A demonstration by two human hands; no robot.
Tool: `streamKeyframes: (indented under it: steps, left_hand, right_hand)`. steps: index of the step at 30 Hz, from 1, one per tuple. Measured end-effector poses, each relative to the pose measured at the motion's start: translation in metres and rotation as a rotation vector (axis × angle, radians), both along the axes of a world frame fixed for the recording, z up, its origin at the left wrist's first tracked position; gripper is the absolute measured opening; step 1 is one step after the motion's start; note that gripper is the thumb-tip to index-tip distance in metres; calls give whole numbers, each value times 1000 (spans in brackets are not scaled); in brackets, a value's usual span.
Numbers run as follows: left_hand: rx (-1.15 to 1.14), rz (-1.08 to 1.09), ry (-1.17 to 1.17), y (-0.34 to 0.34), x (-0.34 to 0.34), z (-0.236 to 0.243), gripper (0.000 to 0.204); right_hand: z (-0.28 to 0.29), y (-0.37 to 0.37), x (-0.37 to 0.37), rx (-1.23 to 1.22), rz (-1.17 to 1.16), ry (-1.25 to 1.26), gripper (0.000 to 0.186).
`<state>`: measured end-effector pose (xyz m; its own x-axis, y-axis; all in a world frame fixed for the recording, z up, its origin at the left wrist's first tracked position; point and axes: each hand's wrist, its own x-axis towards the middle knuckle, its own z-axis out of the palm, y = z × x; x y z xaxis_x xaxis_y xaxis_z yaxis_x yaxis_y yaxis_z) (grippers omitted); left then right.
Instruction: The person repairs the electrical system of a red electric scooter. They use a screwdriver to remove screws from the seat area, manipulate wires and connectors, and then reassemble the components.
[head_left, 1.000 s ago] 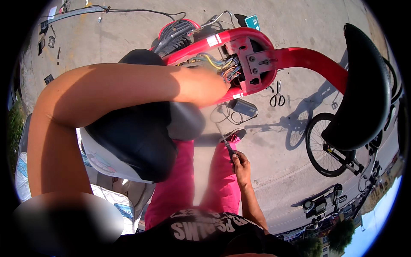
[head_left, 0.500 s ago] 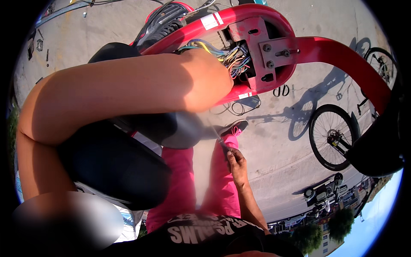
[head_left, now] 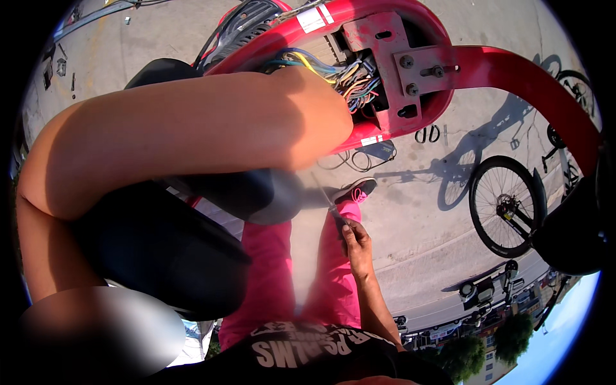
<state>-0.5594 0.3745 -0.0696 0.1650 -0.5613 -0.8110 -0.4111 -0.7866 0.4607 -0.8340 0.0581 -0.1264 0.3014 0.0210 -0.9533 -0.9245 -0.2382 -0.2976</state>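
Observation:
My left arm bends out wide and reaches across a red vehicle frame, its metal plate bolted at the end. My left hand is bent down at the frame's open bay, next to a bundle of coloured wires. Its fingers are hidden behind the back of the hand and wrist. Lower down, over my pink trousers, my right hand is closed around the handle of a screwdriver. The thin shaft points up and away from me, apart from the wires.
Black padded seats lie under my left arm. A red curved bar runs right from the plate. On the concrete beyond are a dark box with a cable and two small black loops. A bicycle wheel stands at the right.
The red frame and its plate appear slightly higher and further right as the view shifts. My left hand stays at the bay, and my right hand still holds the screwdriver.

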Motion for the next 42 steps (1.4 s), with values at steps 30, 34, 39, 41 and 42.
streamKeyframes:
  steps: [30, 34, 39, 41, 42]
  left_hand:
    - [314, -64, -136, -68, 9, 26, 28]
    - [338, 593, 103, -69, 4, 0, 22]
    - [419, 1260, 184, -74, -2, -11, 30]
    - [333, 1520, 524, -79, 12, 3, 24]
    - [346, 1591, 585, -79, 12, -9, 23]
  right_hand:
    - [66, 11, 18, 54, -26, -128, 33]
    - [60, 1, 0, 105, -83, -206, 31]
    - [84, -16, 1, 149, -199, -105, 28]
    - [86, -25, -5, 179, -241, -106, 29]
    - [88, -33, -7, 173, -246, -96, 30]
